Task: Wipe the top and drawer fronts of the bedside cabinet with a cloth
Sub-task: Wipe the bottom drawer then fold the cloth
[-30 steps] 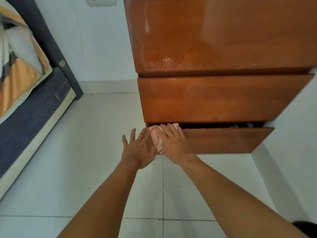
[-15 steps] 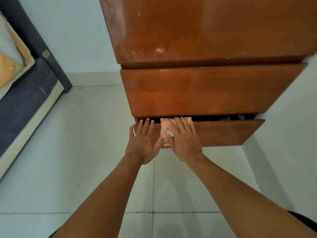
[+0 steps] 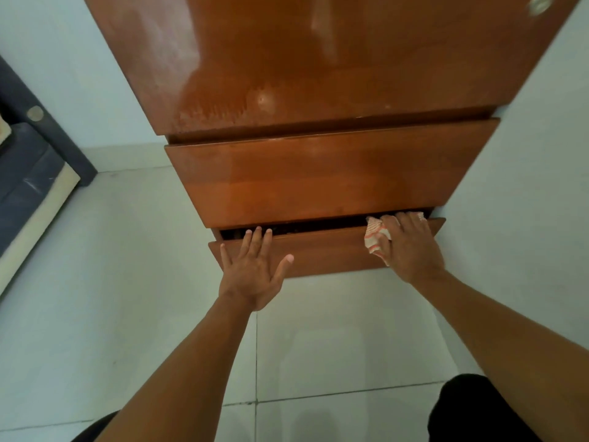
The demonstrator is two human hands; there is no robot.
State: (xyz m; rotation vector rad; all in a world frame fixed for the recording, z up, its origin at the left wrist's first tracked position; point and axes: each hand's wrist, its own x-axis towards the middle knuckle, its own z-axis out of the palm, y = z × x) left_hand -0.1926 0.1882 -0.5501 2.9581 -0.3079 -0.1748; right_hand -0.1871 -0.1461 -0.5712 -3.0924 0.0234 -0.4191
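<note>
Now pressing cloth [image 3: 374, 237] onto bottom drawer front [image 3: 325, 250], 3 o'clock end, under right hand [image 3: 409, 247], fingers [image 3: 406, 220] flat together over the top edge. Left hand [image 3: 255, 272] flat at 9 o'clock end, fingers splayed, tips at open gap [image 3: 312, 227]. Likely risks: pinching fingertips under middle drawer front [image 3: 318, 180] by shoving drawer shut; snagging cloth in gap. Tight against wall [image 3: 526, 202] at 3 o'clock; free floor [image 3: 127, 282] toward 9 and 6.
</note>
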